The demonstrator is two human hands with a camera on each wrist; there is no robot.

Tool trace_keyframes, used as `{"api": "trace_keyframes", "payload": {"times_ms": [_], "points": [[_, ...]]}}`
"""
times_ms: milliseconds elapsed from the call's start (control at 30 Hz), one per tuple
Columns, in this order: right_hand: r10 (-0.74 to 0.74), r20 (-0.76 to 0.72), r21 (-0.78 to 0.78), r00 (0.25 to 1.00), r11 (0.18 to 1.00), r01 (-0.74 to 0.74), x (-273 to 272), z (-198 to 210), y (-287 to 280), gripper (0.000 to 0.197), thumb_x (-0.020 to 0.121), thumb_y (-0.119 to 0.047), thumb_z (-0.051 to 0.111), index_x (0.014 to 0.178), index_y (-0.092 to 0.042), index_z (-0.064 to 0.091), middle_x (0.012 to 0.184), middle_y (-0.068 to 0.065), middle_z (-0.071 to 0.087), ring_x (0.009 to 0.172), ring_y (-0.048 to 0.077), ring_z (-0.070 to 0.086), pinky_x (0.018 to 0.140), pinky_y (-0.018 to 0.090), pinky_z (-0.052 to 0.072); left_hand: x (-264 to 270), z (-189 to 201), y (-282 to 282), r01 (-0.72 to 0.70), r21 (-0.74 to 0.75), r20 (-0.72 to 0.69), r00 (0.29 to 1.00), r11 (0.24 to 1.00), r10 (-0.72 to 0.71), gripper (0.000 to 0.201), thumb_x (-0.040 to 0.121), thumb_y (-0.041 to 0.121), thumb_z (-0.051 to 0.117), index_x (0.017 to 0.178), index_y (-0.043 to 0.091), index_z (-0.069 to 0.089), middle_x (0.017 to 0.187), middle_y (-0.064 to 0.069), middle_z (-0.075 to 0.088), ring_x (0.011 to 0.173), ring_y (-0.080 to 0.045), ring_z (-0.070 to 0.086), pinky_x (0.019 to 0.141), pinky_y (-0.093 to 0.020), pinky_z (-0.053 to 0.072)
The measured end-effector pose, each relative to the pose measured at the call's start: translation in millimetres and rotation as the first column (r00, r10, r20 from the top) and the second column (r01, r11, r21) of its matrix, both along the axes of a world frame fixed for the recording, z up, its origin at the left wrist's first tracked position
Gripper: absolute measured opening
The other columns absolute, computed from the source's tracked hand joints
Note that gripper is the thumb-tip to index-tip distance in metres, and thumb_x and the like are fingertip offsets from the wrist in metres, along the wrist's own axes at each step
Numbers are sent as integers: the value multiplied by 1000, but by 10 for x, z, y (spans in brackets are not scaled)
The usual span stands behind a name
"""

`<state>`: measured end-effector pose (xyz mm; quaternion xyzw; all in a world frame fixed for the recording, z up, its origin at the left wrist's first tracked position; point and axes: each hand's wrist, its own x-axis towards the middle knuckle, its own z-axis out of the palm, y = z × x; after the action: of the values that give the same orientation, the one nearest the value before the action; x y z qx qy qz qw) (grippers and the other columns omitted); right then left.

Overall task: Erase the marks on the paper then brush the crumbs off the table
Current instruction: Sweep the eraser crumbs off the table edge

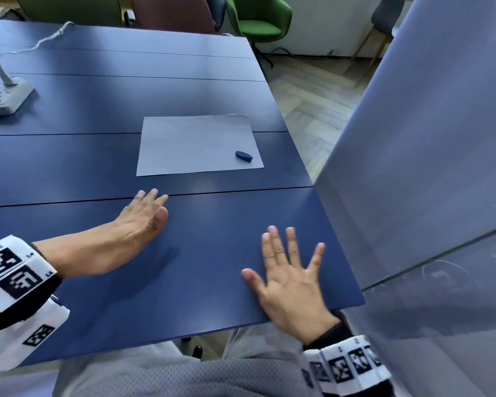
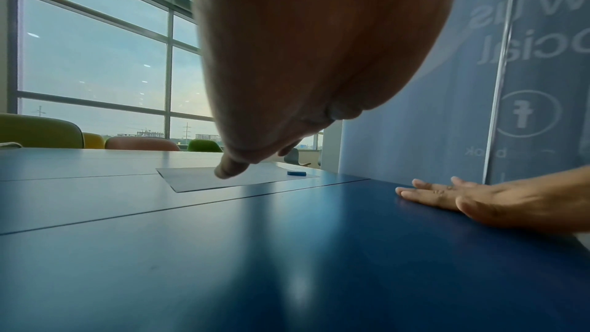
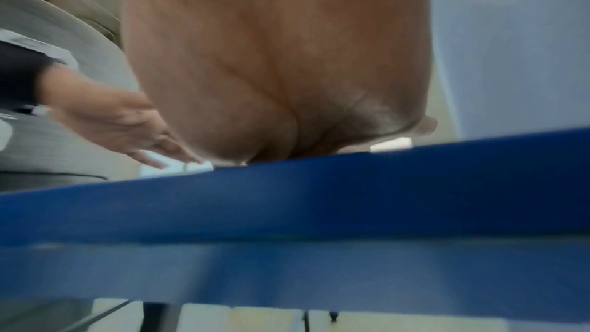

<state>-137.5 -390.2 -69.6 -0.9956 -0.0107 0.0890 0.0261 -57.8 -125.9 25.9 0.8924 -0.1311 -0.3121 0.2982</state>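
A grey sheet of paper lies flat on the blue table, and a small dark blue eraser sits on its near right corner. My left hand rests on its edge on the table just in front of the paper, fingers straight and together, holding nothing. My right hand lies palm down near the table's front right edge, fingers spread, empty. The left wrist view shows the paper, the eraser and the right hand. I cannot make out any marks or crumbs.
A grey power strip with a white cable sits at the table's far left. A tall grey-blue panel stands right beside the table's right edge. Green and brown chairs stand behind the far edge. The table's front edge is close to my body.
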Motion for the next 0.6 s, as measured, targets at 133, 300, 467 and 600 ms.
{"api": "trace_keyframes", "payload": {"times_ms": [133,300,467,600], "points": [[-121,-67,-49,990,992,117,15,89,-453,94,73,-73,-21,146,-15,-20,156,-3,-27,137,21,-38,104,70,-18,-37,-44,16,6,21,-14,1000,1000,-6,110,56,92,-1,152,39,-11,151,33,-25,124,24,-33,107,-12,-11],[181,143,31,973,982,-187,-218,8,179,83,92,-69,12,144,-9,36,156,4,28,146,31,14,103,71,6,-52,-47,-68,52,2,-21,998,999,-52,106,58,91,0,150,41,-15,148,36,-27,119,30,-32,91,5,-13],[204,138,-37,969,979,-201,-259,-112,132,79,94,-66,12,143,-11,40,155,1,31,146,27,17,103,69,8,-39,-30,-126,96,11,13,995,995,-96,101,60,90,-2,148,43,-14,147,37,-27,120,29,-32,91,5,-14],[14,88,-125,996,992,-3,-121,-164,-494,79,96,-64,10,144,-8,35,155,3,31,146,25,12,102,69,9,-86,-28,-95,87,16,8,996,996,-87,100,60,90,-1,148,44,-14,149,36,-26,120,30,-32,88,7,-13]]}}
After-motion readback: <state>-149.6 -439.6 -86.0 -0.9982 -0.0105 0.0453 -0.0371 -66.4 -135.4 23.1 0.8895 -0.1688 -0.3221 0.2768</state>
